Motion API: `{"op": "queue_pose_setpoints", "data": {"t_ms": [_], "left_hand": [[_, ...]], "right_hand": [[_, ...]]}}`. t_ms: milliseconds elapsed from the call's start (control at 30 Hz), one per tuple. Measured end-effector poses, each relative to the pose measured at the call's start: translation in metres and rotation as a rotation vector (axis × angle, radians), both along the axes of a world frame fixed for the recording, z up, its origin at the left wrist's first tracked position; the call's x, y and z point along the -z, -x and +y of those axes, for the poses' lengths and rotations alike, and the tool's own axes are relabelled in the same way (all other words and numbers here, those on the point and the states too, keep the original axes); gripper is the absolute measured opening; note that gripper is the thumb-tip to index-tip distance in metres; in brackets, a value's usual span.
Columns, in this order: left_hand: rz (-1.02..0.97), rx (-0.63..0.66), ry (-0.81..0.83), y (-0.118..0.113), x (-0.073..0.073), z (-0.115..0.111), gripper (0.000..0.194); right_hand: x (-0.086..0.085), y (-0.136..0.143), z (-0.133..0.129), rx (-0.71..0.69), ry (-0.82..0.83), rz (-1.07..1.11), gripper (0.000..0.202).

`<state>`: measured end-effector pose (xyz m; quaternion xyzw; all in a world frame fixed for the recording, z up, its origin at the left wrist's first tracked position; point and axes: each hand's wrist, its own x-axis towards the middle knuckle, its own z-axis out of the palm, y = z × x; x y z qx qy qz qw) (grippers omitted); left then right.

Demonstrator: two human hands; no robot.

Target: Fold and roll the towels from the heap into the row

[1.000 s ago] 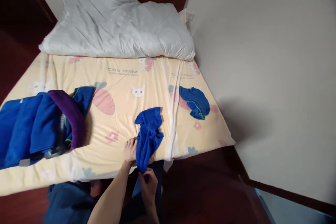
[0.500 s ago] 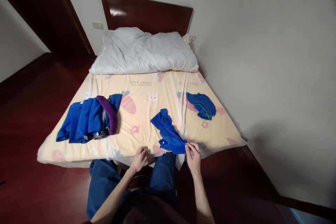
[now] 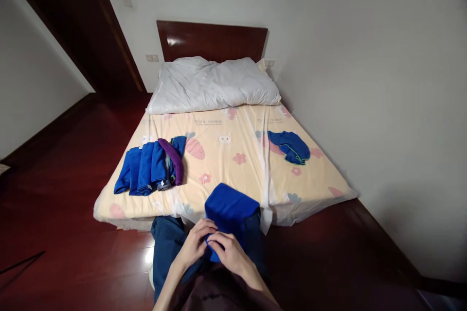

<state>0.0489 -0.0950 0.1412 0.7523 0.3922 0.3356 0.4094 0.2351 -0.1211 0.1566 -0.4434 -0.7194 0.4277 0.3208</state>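
Note:
A bright blue cloth, like a towel (image 3: 231, 208), lies spread over my right thigh and the near edge of the bed. My left hand (image 3: 199, 242) and my right hand (image 3: 230, 251) meet at its near edge, close to my body. Both have curled fingers pinching the cloth's edge, though the fingertips are partly hidden. On the left of the bed, several rolled or folded blue cloths (image 3: 146, 167) lie side by side, with a purple rolled cloth (image 3: 175, 159) beside them. A crumpled blue cloth with green edging (image 3: 292, 146) rests on the right.
The bed (image 3: 241, 175) has a cream patterned sheet. A folded white quilt (image 3: 211, 86) lies before the dark wooden headboard (image 3: 215, 41). A wall (image 3: 365, 107) runs along the right, and dark red floor (image 3: 83, 170) lies left. A thin dark rod (image 3: 24, 262) is at lower left.
The blue towel has come off the bed onto my thigh and is spread flatter. My left hand, earlier apart from it, now meets my right hand at its edge. The view has tilted up.

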Motion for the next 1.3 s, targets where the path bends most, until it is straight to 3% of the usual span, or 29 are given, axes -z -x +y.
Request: {"op": "queue_pose_setpoints", "data": {"t_ms": [100, 233, 300, 400, 533, 633, 733, 900, 1133, 1300], "left_hand": [[0.093, -0.003, -0.008, 0.0, -0.002, -0.001, 0.031], [0.258, -0.017, -0.041, 0.004, 0.013, -0.008, 0.032], [0.319, -0.049, -0.099, 0.018, 0.021, -0.008, 0.03], [0.416, -0.15, -0.17, 0.063, 0.025, -0.005, 0.022], [0.504, -0.348, -0.233, 0.154, 0.019, -0.012, 0.011], [0.543, -0.532, -0.33, 0.212, 0.009, -0.034, 0.013], [0.626, -0.744, -0.31, 0.243, -0.004, -0.064, 0.018], [0.705, -1.03, -0.23, 0.257, -0.03, -0.095, 0.007], [0.761, -1.341, -0.375, 0.272, -0.053, -0.096, 0.01], [0.679, -1.388, -0.565, 0.273, -0.058, -0.092, 0.007]], "right_hand": [[-0.018, -0.016, 0.003, -0.003, -0.009, -0.028, 0.024], [-0.046, -0.048, 0.009, 0.039, -0.028, -0.047, 0.024], [-0.054, -0.063, 0.013, 0.092, -0.038, -0.06, 0.025], [-0.052, -0.08, 0.012, 0.143, -0.033, -0.134, 0.024], [-0.034, -0.09, -0.012, 0.058, 0.129, -0.235, 0.015], [-0.017, -0.09, -0.042, 0.013, 0.306, -0.28, 0.005], [-0.003, -0.092, -0.066, -0.097, 0.407, -0.271, 0.009], [0.004, -0.106, -0.071, -0.211, 0.336, -0.298, 0.026], [-0.002, -0.109, -0.058, -0.071, 0.017, -0.344, 0.022], [-0.002, -0.114, -0.053, -0.2, 0.071, -0.464, 0.026]]}}
